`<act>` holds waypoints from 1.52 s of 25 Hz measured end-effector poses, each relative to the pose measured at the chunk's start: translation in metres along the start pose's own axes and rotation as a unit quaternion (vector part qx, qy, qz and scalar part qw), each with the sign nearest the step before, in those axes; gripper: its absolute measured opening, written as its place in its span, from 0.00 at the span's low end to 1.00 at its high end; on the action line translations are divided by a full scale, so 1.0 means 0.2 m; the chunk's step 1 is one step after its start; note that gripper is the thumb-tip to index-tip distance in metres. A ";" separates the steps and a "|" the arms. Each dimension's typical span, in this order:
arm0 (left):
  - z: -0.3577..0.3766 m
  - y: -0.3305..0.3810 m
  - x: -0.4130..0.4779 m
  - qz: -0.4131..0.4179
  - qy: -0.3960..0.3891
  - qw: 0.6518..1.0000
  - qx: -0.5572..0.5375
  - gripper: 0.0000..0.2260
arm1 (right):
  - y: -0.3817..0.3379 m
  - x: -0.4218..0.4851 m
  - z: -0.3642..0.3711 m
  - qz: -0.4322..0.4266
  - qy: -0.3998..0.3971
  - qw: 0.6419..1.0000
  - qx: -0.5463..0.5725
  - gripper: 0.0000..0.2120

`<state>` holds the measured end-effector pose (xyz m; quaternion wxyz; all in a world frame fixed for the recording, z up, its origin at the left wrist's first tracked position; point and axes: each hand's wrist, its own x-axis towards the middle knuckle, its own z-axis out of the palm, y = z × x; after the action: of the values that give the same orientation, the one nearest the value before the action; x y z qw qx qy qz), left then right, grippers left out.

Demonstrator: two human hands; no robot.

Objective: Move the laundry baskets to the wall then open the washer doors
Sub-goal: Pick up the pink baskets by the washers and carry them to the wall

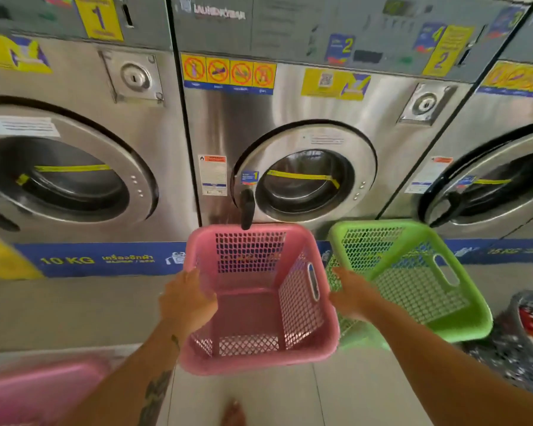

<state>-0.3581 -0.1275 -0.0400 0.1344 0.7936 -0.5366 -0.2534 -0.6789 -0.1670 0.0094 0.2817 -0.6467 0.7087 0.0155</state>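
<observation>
An empty pink laundry basket (pixel 259 302) hangs in front of the middle washer, tilted toward me. My left hand (pixel 186 299) grips its left rim. My right hand (pixel 353 295) grips the near rim of an empty green basket (pixel 413 272), which is tilted beside the pink one on the right. The middle washer's round door (pixel 305 176) is closed, its black handle (pixel 247 209) hanging down just above the pink basket. The left washer's door (pixel 62 176) and the right washer's door (pixel 493 182) are closed too.
Another pink basket (pixel 37 392) sits at the bottom left, blurred. A grey basket (pixel 526 339) holding clothes stands at the lower right. A bare foot (pixel 233 412) shows on the tiled floor below the pink basket. A raised concrete ledge (pixel 74 309) runs under the washers.
</observation>
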 end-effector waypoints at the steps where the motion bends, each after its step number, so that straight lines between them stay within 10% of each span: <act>1: 0.05 -0.02 0.09 -0.008 0.005 1.000 0.013 0.27 | 0.00 0.12 0.03 -0.005 -0.001 1.000 -0.020 0.26; 19: 0.35 -0.33 0.33 0.007 0.036 0.998 0.059 0.33 | 0.21 0.51 0.50 -0.012 0.050 0.998 -0.044 0.47; 31: 0.60 -0.48 -0.59 -0.128 0.016 0.989 -0.071 0.23 | 0.61 -0.10 0.78 0.088 -0.039 0.994 0.058 0.17; 38: 0.86 -0.74 -0.78 -0.206 0.010 0.964 -0.169 0.12 | 0.75 -0.21 1.20 0.187 -0.079 0.966 0.163 0.28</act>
<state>-0.3825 0.0834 -0.2157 0.2168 0.8552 -0.3093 -0.3548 -0.7256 -0.0113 -0.2259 0.4302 -0.4449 0.7855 0.0030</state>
